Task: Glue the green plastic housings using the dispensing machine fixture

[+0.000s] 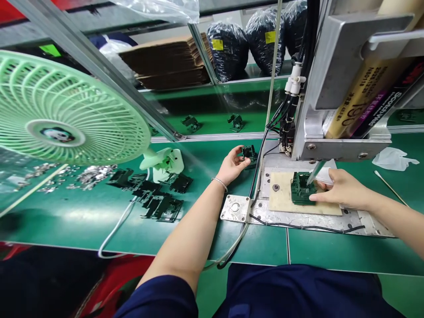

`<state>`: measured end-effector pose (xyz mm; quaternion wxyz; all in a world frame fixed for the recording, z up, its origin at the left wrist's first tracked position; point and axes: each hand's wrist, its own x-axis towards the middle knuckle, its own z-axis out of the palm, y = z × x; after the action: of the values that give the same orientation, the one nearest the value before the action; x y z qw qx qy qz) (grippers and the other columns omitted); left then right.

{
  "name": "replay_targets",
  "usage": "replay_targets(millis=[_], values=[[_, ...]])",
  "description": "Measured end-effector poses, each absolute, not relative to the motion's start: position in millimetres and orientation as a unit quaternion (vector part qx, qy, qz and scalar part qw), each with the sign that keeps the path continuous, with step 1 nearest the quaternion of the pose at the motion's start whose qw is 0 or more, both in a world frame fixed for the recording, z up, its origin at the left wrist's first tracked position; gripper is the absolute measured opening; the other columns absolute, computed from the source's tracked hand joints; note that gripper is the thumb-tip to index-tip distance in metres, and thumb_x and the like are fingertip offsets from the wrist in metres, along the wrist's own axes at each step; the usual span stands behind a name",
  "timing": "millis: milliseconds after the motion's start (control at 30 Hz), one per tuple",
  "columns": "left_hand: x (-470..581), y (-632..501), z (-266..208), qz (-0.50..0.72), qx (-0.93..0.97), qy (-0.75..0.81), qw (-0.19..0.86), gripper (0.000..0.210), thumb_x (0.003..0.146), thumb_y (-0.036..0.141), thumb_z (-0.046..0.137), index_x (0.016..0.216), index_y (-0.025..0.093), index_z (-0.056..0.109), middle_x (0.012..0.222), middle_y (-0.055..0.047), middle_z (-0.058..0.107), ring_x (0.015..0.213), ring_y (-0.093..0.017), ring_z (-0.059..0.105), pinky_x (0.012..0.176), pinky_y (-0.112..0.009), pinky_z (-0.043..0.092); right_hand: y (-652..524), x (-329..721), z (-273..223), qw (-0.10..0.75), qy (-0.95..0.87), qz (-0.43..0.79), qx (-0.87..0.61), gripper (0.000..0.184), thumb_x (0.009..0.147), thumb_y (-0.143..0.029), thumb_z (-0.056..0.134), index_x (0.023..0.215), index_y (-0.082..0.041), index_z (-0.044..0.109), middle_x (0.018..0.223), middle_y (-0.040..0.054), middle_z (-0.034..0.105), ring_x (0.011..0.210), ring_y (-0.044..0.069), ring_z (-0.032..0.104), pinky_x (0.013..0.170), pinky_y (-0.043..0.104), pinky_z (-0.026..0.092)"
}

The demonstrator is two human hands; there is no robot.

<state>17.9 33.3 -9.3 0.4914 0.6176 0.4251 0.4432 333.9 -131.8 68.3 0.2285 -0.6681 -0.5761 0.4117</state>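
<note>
The left hand [232, 165] reaches out over the green table [82, 216] with its fingers closed in a pinch on a small black part [248, 153], held just above the table at the near edge of the conveyor belt [212, 119], to the left of the cable bundle [261, 159] that runs down from the machine [334, 88]. The right hand [344, 192] lies on the metal base plate [298, 216] under the machine, fingers curled together and resting against the right side of a dark green part [300, 189] that sits on a pale pad [281, 196]; whether it is truly clamped on that part or only steadying it is hard to tell, and something white shows behind the fingers. A slim metal tip [314, 173] slants down from the machine onto the top of the green part. The black part lies to the left of and farther out than the green one, with the cables between them, so the left hand is nearer to it and the right hand is nearer to the pad. More black parts [155, 194] lie in a loose heap well to the left, beside the foot of a green fan [62, 106], with small metal pieces [89, 173] beyond them and two further parts [213, 123] on the belt.
</note>
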Motion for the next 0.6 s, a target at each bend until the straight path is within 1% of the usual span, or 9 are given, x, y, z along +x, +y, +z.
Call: replay_targets(millis=[133, 200, 267, 333, 400, 467, 500, 533, 600], values=[[18.2, 34.1, -3.3, 0.497, 0.583, 0.452, 0.457, 0.086, 0.055, 0.059, 0.088, 0.123, 0.016, 0.057, 0.127, -0.015, 0.057, 0.093, -0.02, 0.062, 0.088, -0.036, 0.054, -136.9, 333.5, 78.0, 0.239, -0.509, 0.555, -0.613, 0.049, 0.057, -0.051, 0.084, 0.066, -0.017, 0.05, 0.064, -0.0023, 0.048, 0.059, 0.012, 0.043, 0.053, 0.025, 0.031], [16.9, 31.0, 5.1, 0.524, 0.565, 0.464, 0.436, 0.082, 0.056, 0.059, 0.088, 0.12, 0.016, 0.06, 0.121, -0.013, 0.06, 0.094, -0.02, 0.06, 0.088, -0.034, 0.052, -140.4, 329.4, 79.7, 0.251, -0.447, 0.652, -0.559, 0.049, 0.058, -0.05, 0.085, 0.068, -0.017, 0.05, 0.059, -0.0045, 0.042, 0.052, 0.008, 0.035, 0.048, 0.023, 0.023], [15.5, 23.1, 19.7, 0.544, 0.55, 0.467, 0.428, 0.073, 0.057, 0.056, 0.089, 0.114, 0.017, 0.064, 0.11, -0.01, 0.063, 0.094, -0.018, 0.059, 0.084, -0.029, 0.051, -145.0, 324.8, 79.3, 0.254, -0.376, 0.72, -0.524, 0.053, 0.055, -0.048, 0.087, 0.065, -0.017, 0.046, 0.054, -0.0077, 0.032, 0.048, 0.005, 0.022, 0.046, 0.022, 0.013], [15.1, 9.0, 40.4, 0.542, 0.525, 0.464, 0.463, 0.062, 0.058, 0.052, 0.09, 0.103, 0.017, 0.067, 0.094, -0.006, 0.063, 0.085, -0.015, 0.057, 0.073, -0.023, 0.049, -151.8, 322.2, 78.4, 0.244, -0.331, 0.747, -0.522, 0.06, 0.051, -0.048, 0.09, 0.061, -0.018, 0.039, 0.053, -0.0093, 0.026, 0.048, 0.003, 0.013, 0.046, 0.023, 0.005], [17.3, -11.6, 63.6, 0.501, 0.496, 0.462, 0.538, 0.053, 0.057, 0.051, 0.091, 0.087, 0.015, 0.067, 0.077, -0.002, 0.058, 0.07, -0.011, 0.054, 0.063, -0.019, 0.046, -162.3, 323.3, 78.3, 0.232, -0.307, 0.752, -0.535, 0.067, 0.049, -0.05, 0.091, 0.059, -0.019, 0.033, 0.055, -0.0096, 0.023, 0.05, 0.003, 0.009, 0.047, 0.023, 0.002], [23.1, -37.2, 83.4, 0.416, 0.481, 0.467, 0.615, 0.053, 0.054, 0.053, 0.092, 0.072, 0.013, 0.064, 0.065, 0.001, 0.053, 0.06, -0.008, 0.05, 0.057, -0.017, 0.044, -177.5, 327.9, 79.1, 0.225, -0.311, 0.735, -0.56, 0.068, 0.052, -0.054, 0.089, 0.061, -0.02, 0.03, 0.056, -0.009, 0.023, 0.051, 0.004, 0.011, 0.047, 0.022, 0.005], [27.6, -50.9, 90.4, 0.364, 0.481, 0.47, 0.644, 0.055, 0.052, 0.054, 0.093, 0.07, 0.012, 0.064, 0.063, 0.001, 0.052, 0.058, -0.007, 0.048, 0.055, -0.017, 0.043, -186.5, 330.9, 79.4, 0.231, -0.323, 0.711, -0.581, 0.067, 0.053, -0.055, 0.088, 0.062, -0.02, 0.031, 0.057, -0.0082, 0.025, 0.051, 0.005, 0.014, 0.047, 0.022, 0.009], [33.2, -64.4, 95.0, 0.314, 0.485, 0.472, 0.666, 0.056, 0.051, 0.055, 0.093, 0.073, 0.01, 0.066, 0.063, 0.001, 0.053, 0.056, -0.006, 0.048, 0.053, -0.016, 0.041, -196.1, 334.0, 79.5, 0.237, -0.345, 0.681, -0.601, 0.063, 0.056, -0.057, 0.086, 0.063, -0.019, 0.035, 0.059, -0.0066, 0.03, 0.052, 0.006, 0.022, 0.047, 0.021, 0.016], [47.4, -88.6, 97.7, 0.231, 0.493, 0.474, 0.692, 0.063, 0.049, 0.051, 0.096, 0.088, 0.009, 0.071, 0.07, -0.002, 0.059, 0.058, -0.006, 0.049, 0.051, -0.016, 0.039, -215.4, 339.1, 78.2, 0.25, -0.414, 0.613, -0.625, 0.053, 0.065, -0.059, 0.081, 0.071, -0.019, 0.047, 0.068, -0.0016, 0.046, 0.06, 0.011, 0.04, 0.052, 0.023, 0.032]])
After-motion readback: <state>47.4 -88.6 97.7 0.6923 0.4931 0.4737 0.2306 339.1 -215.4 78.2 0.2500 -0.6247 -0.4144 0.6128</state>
